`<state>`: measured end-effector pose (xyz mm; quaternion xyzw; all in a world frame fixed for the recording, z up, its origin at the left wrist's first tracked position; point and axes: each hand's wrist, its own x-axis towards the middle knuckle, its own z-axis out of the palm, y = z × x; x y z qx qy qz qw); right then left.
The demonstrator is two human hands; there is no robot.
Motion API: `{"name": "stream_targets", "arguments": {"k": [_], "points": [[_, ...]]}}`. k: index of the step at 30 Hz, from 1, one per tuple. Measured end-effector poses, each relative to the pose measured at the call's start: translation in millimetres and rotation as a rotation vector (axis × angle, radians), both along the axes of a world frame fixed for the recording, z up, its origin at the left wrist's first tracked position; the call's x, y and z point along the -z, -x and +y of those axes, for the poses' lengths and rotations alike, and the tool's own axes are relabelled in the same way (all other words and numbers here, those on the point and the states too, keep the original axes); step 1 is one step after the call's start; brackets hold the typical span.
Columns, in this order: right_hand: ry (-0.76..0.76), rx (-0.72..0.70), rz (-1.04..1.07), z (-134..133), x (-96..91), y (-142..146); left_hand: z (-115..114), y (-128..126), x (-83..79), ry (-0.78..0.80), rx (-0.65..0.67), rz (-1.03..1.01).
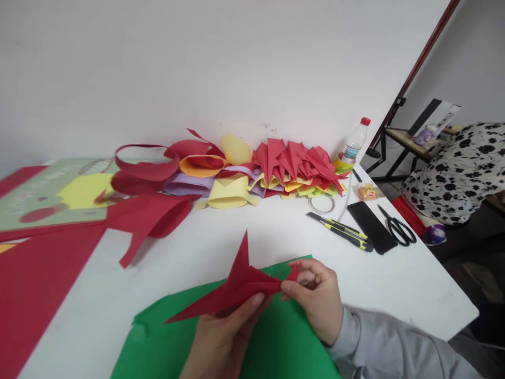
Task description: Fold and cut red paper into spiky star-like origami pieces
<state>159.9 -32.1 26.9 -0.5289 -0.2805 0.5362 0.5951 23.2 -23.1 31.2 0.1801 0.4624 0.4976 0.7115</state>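
Note:
A folded red paper figure [236, 292], with long pointed flaps to the left and upward, is held between both hands above a green sheet [284, 337]. My left hand [226, 331] grips its body from below, the thumb lying along the near side. At the narrow right end, my right hand [317, 292] pinches the paper between thumb and fingers, and a small red tip sticks up there. The fingers of my left hand are partly hidden behind the paper.
Rolled and folded coloured papers [229, 192] line the wall, beside similar red folded pieces [292, 160]. To the right lie a tape roll [321, 210], utility knife [343, 231], black phone-like slab [371, 226], scissors [397, 226] and bottle [353, 147]. A person in patterned clothing [461, 173] is beyond.

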Motion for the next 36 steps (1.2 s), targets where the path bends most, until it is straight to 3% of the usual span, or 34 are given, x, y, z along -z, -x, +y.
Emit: {"name": "stream_targets", "arguments": {"k": [14, 22, 29, 36], "points": [[0.058, -0.109, 0.068, 2.8, 6.8, 1.3, 6.7, -4.3, 5.0, -0.097, -0.049, 0.116], [-0.028, -0.177, 0.178, 5.4, 10.5, 0.6, 7.2, -2.5, 3.8, -0.125, -0.045, 0.209], [0.061, -0.154, 0.077, 4.0, 6.2, 1.9, 7.3, -3.2, 0.3, -0.143, -0.043, 0.26], [0.032, -0.093, 0.002, 4.1, 3.4, 2.0, 6.4, 1.8, 7.4, -0.205, 0.016, 0.443]]}}
